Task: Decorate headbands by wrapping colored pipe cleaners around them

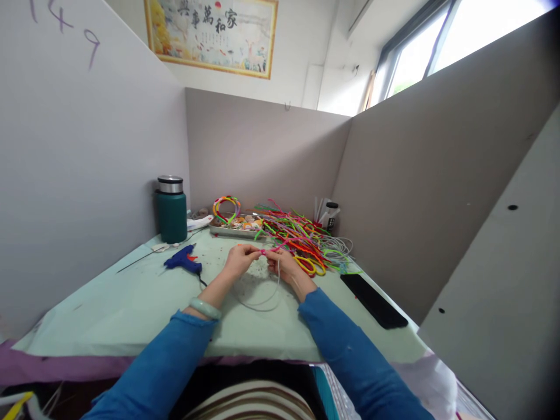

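Note:
My left hand (pixel 240 258) and my right hand (pixel 283 263) meet over the middle of the table, both with fingers pinched. Between their fingertips runs a pink pipe cleaner (pixel 263 252), and each hand grips it. A thin grey cord (pixel 262 310) hangs in a loop below my hands and rises to my right fingers; whether the pink piece is wound around it I cannot tell. Just beyond my right hand lies a heap of coloured pipe cleaners (pixel 301 230). Yellow-handled scissors (pixel 311 266) rest beside that hand, partly covered.
On the left are a blue glue gun (pixel 184 259) and a green bottle (pixel 171 216). A metal tray (pixel 234 231) of small pieces, with a multicoloured ring (pixel 226 209), stands at the back. Coiled grey cord (pixel 343 248) and a black slab (pixel 374 300) lie right. Partitions enclose the table.

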`<state>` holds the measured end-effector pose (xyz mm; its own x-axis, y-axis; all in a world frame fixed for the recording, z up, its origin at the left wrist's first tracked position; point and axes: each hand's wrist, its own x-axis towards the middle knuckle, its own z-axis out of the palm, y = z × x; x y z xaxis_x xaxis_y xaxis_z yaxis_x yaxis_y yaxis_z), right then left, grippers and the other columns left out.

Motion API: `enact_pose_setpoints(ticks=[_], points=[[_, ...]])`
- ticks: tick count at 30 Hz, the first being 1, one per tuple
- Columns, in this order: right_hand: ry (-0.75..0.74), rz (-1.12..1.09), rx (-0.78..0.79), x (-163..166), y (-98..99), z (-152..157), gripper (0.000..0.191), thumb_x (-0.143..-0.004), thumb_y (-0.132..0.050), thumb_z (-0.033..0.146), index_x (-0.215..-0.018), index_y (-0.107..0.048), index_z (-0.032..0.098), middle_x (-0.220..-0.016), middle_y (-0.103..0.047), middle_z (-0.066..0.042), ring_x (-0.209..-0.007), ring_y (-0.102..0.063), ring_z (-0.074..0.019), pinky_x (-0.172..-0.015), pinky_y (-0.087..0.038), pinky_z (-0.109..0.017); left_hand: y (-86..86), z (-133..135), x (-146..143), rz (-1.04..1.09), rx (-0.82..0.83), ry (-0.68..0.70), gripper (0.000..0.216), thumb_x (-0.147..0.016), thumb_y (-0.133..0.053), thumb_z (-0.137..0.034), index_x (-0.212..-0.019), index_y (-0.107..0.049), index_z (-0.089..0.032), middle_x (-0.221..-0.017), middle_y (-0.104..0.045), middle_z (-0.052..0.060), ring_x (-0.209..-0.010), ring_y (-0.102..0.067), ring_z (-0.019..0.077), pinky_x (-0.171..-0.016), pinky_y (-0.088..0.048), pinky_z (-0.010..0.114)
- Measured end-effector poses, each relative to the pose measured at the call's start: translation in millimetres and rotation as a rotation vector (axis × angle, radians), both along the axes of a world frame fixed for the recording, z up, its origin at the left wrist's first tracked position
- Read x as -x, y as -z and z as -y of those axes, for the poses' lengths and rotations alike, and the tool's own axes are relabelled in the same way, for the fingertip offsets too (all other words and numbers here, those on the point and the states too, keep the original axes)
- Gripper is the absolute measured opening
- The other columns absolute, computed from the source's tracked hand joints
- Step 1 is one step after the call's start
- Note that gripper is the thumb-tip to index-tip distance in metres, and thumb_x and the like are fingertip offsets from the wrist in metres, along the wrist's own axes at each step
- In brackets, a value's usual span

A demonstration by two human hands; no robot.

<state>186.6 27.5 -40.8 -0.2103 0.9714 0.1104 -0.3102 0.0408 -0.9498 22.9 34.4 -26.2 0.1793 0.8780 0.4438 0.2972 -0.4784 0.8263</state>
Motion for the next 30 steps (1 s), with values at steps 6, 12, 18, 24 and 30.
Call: enact_pose_setpoints(ticks=[6,12,18,24,30], points=[[-0.050,0.022,-0.039,-0.8,-1.0,3.4,0.032,-0.053,-0.080,0.034,-0.069,-0.058,0.016,-0.054,-0.043,0.006,-0.049,-0.039,-0.0065,-0.047,-0.032,-0.022,-1.1,-0.8,2.2,0.050,0.104,-0.013,0.032,-0.065,-0.063,-0.044,-0.067,-0.066,-0.013,-0.059,-0.062,0.002,-0.049,-0.045,0.0088,-0.048,-0.031,0.022],[-0.007,0.011,-0.038,-3.8,-6.9,4.6,0.035,-0.055,-0.078,0.042,-0.062,-0.055,0.016,-0.055,-0.046,0.004,-0.050,-0.040,-0.0072,-0.048,-0.034,-0.022,-11.3,14.7,1.0,0.039,0.208,0.035,0.036,-0.065,-0.063,-0.049,-0.068,-0.066,-0.013,-0.053,-0.057,-0.001,-0.044,-0.034,0.0064,-0.044,-0.025,0.022],[0.043,0.131,-0.040,-11.6,-13.1,5.2,0.034,-0.056,-0.077,0.044,-0.065,-0.060,0.016,-0.062,-0.056,-0.001,-0.055,-0.047,-0.0096,-0.052,-0.037,-0.023,-2.9,3.8,3.5,-0.076,0.102,0.022,0.036,-0.066,-0.061,-0.048,-0.068,-0.070,-0.013,-0.058,-0.061,0.001,-0.053,-0.047,0.0105,-0.051,-0.033,0.022],[0.065,0.412,-0.156,-17.9,-8.3,1.1,0.033,-0.060,-0.073,0.046,-0.066,-0.067,0.013,-0.063,-0.060,-0.003,-0.053,-0.047,-0.0099,-0.050,-0.033,-0.024,-0.5,0.8,6.1,-0.198,0.081,-0.034,0.034,-0.067,-0.059,-0.044,-0.074,-0.073,-0.015,-0.060,-0.064,0.002,-0.057,-0.052,0.0133,-0.055,-0.035,0.023],[0.114,0.552,-0.297,-18.3,-9.1,4.7,0.034,-0.066,-0.068,0.048,-0.061,-0.066,0.014,-0.052,-0.052,0.000,-0.049,-0.040,-0.0093,-0.048,-0.028,-0.024,-1.2,2.5,6.4,-0.231,0.051,-0.022,0.030,-0.068,-0.057,-0.038,-0.077,-0.074,-0.014,-0.065,-0.066,0.004,-0.063,-0.055,0.0155,-0.059,-0.037,0.024]])
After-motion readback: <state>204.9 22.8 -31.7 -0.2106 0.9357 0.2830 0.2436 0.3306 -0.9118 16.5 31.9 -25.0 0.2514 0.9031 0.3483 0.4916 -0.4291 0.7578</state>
